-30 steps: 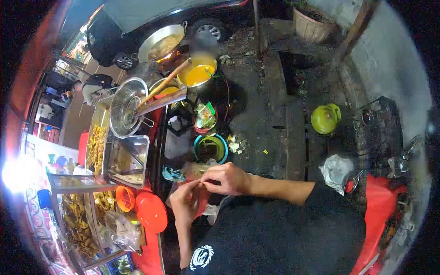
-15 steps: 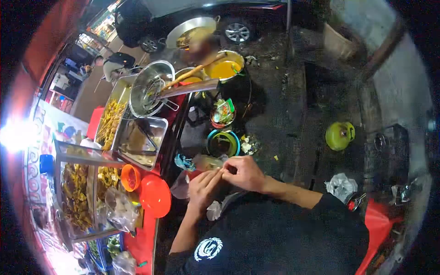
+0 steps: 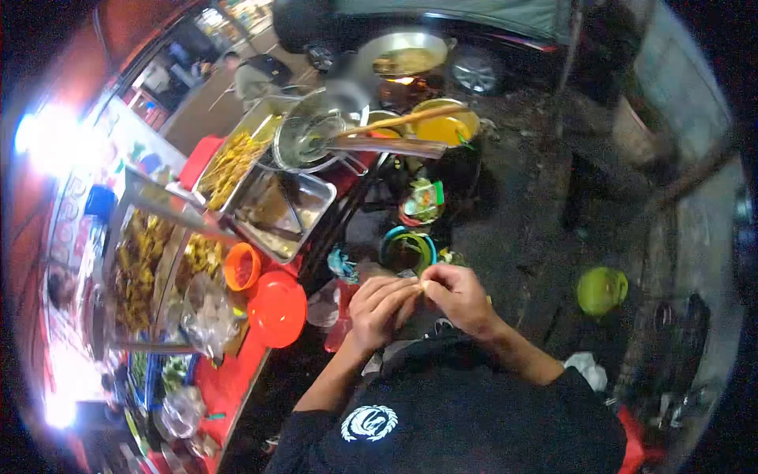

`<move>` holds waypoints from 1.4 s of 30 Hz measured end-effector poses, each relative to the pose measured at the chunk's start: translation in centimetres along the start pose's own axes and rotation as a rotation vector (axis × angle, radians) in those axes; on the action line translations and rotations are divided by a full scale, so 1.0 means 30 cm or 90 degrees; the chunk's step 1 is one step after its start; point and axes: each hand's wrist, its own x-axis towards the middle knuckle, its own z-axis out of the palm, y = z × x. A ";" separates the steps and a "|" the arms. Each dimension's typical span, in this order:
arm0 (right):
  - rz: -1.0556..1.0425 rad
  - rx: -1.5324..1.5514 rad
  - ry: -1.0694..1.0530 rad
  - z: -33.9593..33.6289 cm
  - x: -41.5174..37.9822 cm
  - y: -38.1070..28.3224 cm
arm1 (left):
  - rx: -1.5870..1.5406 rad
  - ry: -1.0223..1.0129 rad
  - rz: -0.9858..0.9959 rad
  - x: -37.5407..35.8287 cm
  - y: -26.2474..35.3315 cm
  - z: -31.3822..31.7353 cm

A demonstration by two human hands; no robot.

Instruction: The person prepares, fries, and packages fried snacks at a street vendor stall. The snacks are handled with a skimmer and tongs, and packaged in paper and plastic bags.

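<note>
L hand (image 3: pixel 380 314) fingers bent, grip unclear; R hand (image 3: pixel 464 302) thumb + index pinched shut, approx. ctr. Item between tips, if any, too small to ID. Fine fingertip work, prob. needs steadiness. Red plate (image 3: pixel 278 310) 9 o'clock, teal tub (image 3: pixel 433 251) 12.

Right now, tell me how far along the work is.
Looks done: yellow skewers piled up and browned food in the display case. In hand: the left hand and right hand meet at the fingertips; anything pinched there is too small to identify. Apparently left: that finger work, and food in the wok over a flame.
</note>
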 end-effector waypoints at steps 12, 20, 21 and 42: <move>-0.066 0.064 0.104 -0.034 0.005 0.024 | -0.287 0.092 0.290 0.376 0.347 -0.467; -0.022 -0.010 0.129 -0.041 -0.027 0.065 | -0.448 0.056 0.185 0.354 0.413 -0.439; -0.030 0.002 0.128 -0.048 -0.025 0.061 | -0.458 0.053 0.186 0.356 0.413 -0.436; -0.005 -0.035 0.144 -0.091 -0.026 0.084 | -0.725 0.099 0.162 0.398 0.435 -0.334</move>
